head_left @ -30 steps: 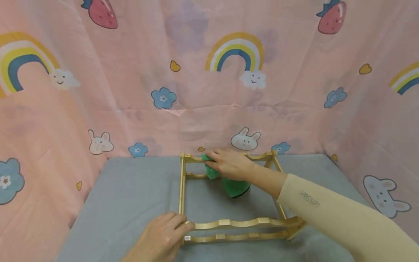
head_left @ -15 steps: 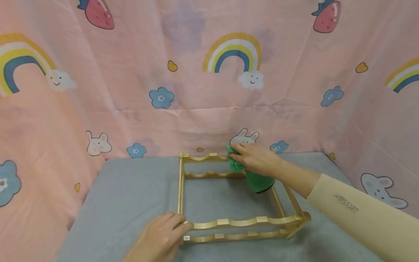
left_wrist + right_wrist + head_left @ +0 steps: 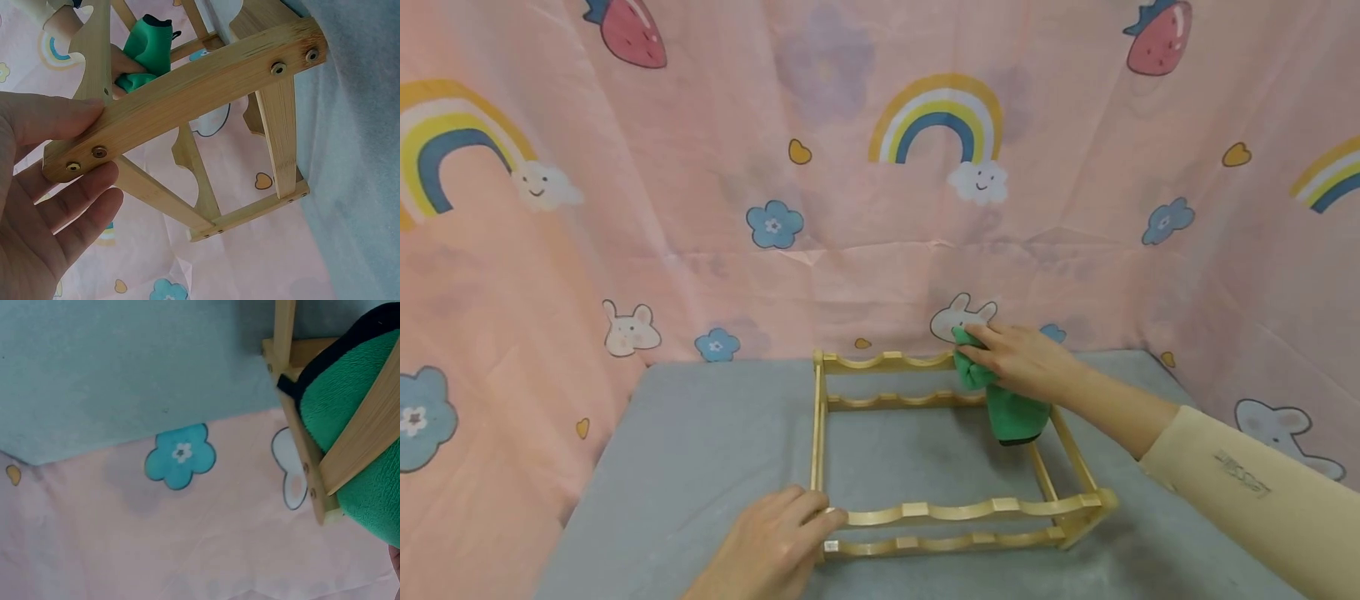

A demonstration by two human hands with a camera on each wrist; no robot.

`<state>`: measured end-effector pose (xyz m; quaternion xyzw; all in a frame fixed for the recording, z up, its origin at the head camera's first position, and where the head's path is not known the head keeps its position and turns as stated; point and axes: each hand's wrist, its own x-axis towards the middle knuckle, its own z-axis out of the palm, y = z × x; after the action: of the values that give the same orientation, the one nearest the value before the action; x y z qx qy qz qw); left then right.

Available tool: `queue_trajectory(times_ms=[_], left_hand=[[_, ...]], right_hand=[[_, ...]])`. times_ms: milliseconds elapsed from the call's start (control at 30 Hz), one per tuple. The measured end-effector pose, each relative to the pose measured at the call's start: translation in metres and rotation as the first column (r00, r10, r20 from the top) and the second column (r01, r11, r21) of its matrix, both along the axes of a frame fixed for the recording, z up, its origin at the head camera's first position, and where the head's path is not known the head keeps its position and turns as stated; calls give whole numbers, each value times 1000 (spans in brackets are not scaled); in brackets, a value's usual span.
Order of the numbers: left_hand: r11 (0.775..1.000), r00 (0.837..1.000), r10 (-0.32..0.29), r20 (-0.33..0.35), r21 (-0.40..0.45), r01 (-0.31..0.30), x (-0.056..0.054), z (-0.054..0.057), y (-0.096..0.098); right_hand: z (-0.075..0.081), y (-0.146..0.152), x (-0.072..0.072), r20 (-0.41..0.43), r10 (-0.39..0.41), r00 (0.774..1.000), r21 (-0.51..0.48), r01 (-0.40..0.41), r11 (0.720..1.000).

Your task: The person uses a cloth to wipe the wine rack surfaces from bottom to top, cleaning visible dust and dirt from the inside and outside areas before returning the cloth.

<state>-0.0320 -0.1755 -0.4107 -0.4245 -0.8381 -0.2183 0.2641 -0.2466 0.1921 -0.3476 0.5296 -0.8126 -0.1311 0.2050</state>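
A light wooden rack [image 3: 958, 511] with scalloped rails stands on the grey surface. My left hand [image 3: 767, 537] grips its near left corner; in the left wrist view the thumb [image 3: 59, 119] lies on one side of the end bar [image 3: 187, 94] and fingers on the other. At the far rail, toward its right end, my right hand [image 3: 1026, 358] holds a green cloth [image 3: 1017, 417] against the wood, with part of the cloth hanging down. Dark edging and a small loop show on the cloth [image 3: 337, 394] in the right wrist view, where the hand is mostly out of frame.
A pink curtain [image 3: 850, 283] printed with rainbows, rabbits and flowers rises behind and on both sides. The grey covered table [image 3: 715, 433] extends to the left of the rack. A pale sleeve [image 3: 1247, 492] covers the right forearm.
My right hand has slid the green cloth rightward along the far rail, from left of its middle to near its right end. The left hand keeps its grip and the rack stays put.
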Motion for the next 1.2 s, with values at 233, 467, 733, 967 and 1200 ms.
queue_trajectory(times_ms=[233,467,733,967,1200], left_hand=[[1000,1000,3,-7,-8,-3,0,0,-1],[1000,1000,6,-5,-6,-6,-1,0,0],[1000,1000,7,-10,-8,-7,-1,-1,0],[1000,1000,11,10,-19,-11,0,0,-1],[1000,1000,10,-4,-16,-10,0,0,0]], right_hand=[[-2,-19,1,-7,45,999,-5,-45,999],[0,-53,4,26,29,999,13,-29,999],[1,-98,6,-5,56,998,54,-55,997],[2,-135,10,-52,81,995,48,-79,996],[-2,-161,12,-62,89,994,41,-86,995]])
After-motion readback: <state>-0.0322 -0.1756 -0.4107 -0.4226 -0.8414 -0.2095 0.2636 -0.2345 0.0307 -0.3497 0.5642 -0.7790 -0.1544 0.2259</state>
